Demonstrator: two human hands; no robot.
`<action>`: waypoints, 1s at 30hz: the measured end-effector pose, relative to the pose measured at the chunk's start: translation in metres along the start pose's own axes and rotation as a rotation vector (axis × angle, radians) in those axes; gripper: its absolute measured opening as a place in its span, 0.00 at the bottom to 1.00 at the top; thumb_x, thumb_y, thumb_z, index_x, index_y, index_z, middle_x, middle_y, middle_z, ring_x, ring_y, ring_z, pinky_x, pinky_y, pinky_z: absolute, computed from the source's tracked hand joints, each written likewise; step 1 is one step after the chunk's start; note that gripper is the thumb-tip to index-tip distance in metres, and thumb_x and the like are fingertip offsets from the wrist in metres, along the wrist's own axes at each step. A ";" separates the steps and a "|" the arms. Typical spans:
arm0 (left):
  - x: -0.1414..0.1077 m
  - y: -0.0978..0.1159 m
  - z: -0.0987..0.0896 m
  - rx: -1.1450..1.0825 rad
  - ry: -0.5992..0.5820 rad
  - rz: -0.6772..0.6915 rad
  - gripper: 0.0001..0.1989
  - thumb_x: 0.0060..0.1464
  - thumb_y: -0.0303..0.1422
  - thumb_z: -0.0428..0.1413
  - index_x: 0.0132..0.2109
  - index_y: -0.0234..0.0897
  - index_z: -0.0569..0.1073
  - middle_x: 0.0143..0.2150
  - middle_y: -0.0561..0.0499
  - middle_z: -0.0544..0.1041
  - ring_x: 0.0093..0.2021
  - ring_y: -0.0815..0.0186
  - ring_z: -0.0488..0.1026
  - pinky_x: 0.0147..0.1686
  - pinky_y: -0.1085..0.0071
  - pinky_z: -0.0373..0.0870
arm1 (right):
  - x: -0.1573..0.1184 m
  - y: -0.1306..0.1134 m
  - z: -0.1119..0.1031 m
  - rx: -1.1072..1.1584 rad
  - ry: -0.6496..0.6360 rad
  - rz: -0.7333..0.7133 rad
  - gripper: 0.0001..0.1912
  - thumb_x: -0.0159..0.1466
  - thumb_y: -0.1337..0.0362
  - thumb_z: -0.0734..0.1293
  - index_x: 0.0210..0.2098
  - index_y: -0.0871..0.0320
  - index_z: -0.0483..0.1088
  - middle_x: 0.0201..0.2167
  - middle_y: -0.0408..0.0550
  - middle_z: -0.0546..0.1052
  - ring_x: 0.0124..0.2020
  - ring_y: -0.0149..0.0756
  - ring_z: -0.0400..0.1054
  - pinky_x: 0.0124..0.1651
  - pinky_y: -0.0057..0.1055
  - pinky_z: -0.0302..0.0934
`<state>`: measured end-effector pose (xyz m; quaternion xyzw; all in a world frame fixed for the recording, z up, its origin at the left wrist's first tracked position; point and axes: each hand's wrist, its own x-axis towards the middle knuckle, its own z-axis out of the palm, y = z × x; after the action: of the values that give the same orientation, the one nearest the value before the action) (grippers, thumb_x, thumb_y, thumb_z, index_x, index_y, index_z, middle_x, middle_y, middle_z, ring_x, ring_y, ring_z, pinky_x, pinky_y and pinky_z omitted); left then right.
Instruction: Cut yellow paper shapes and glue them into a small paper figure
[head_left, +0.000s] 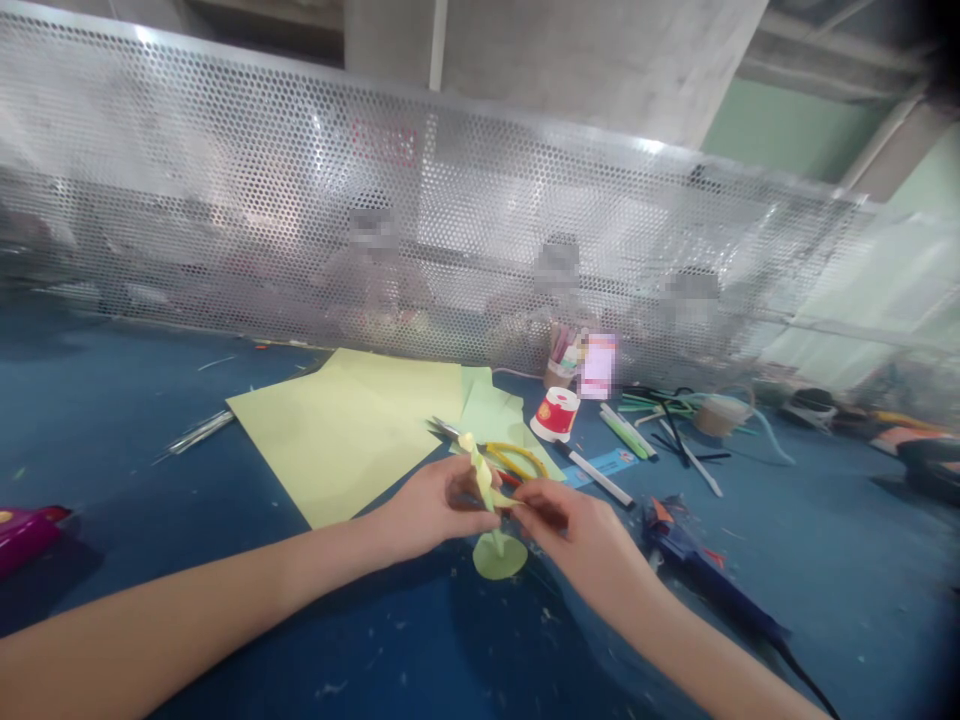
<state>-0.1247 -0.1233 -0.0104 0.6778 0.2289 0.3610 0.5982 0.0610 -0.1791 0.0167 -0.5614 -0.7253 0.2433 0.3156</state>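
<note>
My left hand is closed round the stem of a pale green and yellow paper piece, which stands upright with a round green paper disc at its lower end. The fingertips of my right hand pinch a yellow strip that sticks out from the same paper piece on its right side. Just beyond both hands lie scissors with yellow and red handles, partly hidden by the paper piece. Their blades rest over yellow paper sheets.
On the blue table, a red-and-white paper cup, markers and a blue ruler lie beyond my right hand. A dark blue corded tool is at right. Behind a perforated metal screen, people sit.
</note>
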 end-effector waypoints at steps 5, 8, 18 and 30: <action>-0.001 -0.007 0.001 -0.094 -0.037 -0.104 0.15 0.41 0.30 0.64 0.38 0.35 0.71 0.38 0.48 0.77 0.42 0.60 0.74 0.44 0.61 0.68 | -0.002 0.000 -0.003 0.021 0.024 0.002 0.06 0.60 0.62 0.62 0.35 0.54 0.70 0.31 0.44 0.78 0.32 0.36 0.73 0.37 0.32 0.67; -0.001 -0.007 0.001 -0.053 -0.073 -0.127 0.15 0.43 0.32 0.63 0.41 0.36 0.74 0.40 0.47 0.78 0.45 0.58 0.73 0.47 0.60 0.67 | -0.003 0.001 -0.003 0.049 0.017 0.038 0.06 0.60 0.61 0.63 0.35 0.54 0.70 0.31 0.44 0.78 0.32 0.36 0.73 0.37 0.33 0.68; 0.001 0.006 0.001 -0.017 -0.038 -0.041 0.10 0.52 0.35 0.58 0.41 0.36 0.72 0.39 0.49 0.77 0.41 0.64 0.73 0.44 0.66 0.66 | -0.004 0.006 -0.008 0.108 0.050 0.057 0.08 0.59 0.59 0.63 0.35 0.55 0.69 0.29 0.44 0.78 0.30 0.35 0.74 0.37 0.33 0.68; 0.003 0.001 -0.004 0.038 0.111 -0.051 0.12 0.48 0.37 0.60 0.38 0.35 0.73 0.35 0.51 0.74 0.35 0.68 0.69 0.36 0.71 0.65 | -0.004 0.005 -0.009 0.007 0.068 0.093 0.12 0.58 0.57 0.64 0.37 0.56 0.73 0.35 0.47 0.78 0.38 0.39 0.73 0.40 0.34 0.67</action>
<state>-0.1260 -0.1185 -0.0083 0.6617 0.2858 0.3782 0.5808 0.0720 -0.1814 0.0186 -0.6013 -0.6863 0.2411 0.3306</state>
